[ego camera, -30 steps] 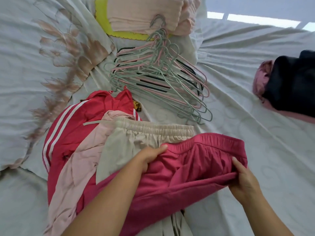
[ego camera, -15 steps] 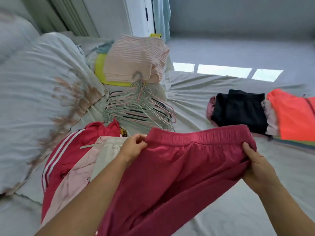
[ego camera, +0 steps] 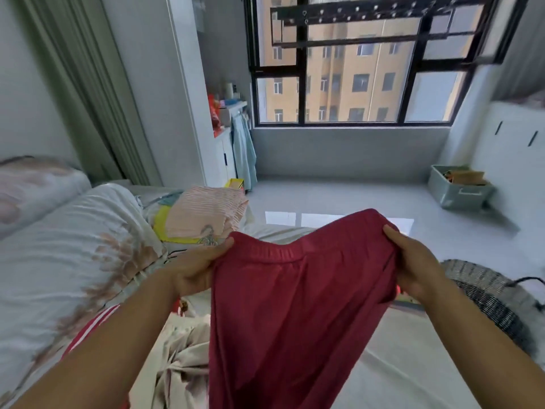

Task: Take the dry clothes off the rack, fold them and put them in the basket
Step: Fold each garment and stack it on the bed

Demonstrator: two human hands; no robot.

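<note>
Nearest, both forearms reach forward over the bed [ego camera: 413, 364], and the red trousers [ego camera: 295, 305] now hang in the air between the hands; a second ago they lay low against the heap of unfolded clothes. That lift suggests the garment is being shaken out and squared before folding, so the fold itself is not yet begun.

The left hand [ego camera: 194, 273] has its grip pinching one end of the elastic waistband, thumb on top; the right hand [ego camera: 413, 267] pinches the other end, bunching the cloth a little. The waistband sags slightly in the middle, and the legs drop straight down (soft, thin knit, falling in long creases, apparently dry).

Below and left lie a beige garment [ego camera: 180, 361] and a red piece with white stripes [ego camera: 94, 323]. To the right, beside the bed, sits a woven basket [ego camera: 483, 290]. Farther on, a pink striped folded stack [ego camera: 203, 216] rests on the bed, then bare floor, a grey bin [ego camera: 457, 190] and the window [ego camera: 354, 69].
</note>
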